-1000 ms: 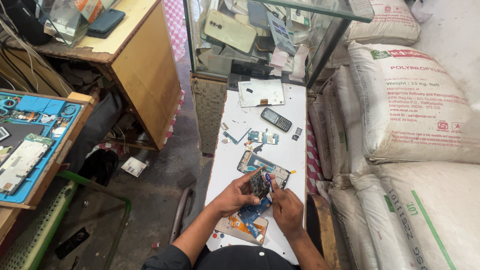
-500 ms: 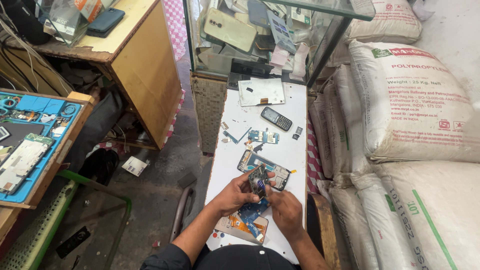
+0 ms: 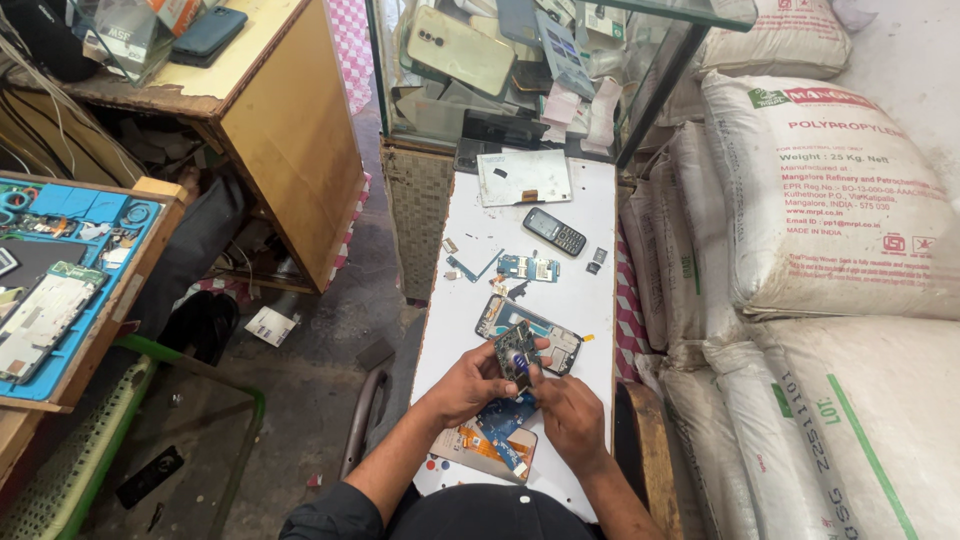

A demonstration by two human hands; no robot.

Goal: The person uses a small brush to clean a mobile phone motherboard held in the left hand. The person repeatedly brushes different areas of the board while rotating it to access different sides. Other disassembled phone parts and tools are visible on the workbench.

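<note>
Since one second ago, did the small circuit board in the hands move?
Yes. The circuit board rose slightly up the white table, now overlapping the phone frame lying there.

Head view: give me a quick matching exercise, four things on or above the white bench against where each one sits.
Things:
1. circuit board
2. keypad phone
3. open phone frame
4. orange flex part

Places:
A. flat on the bench beyond the hands
B. held up between left hand and right hand
C. under the wrists, near edge
D. far part of the bench, near the white panel

Pairs: 1-B, 2-D, 3-A, 4-C
</note>
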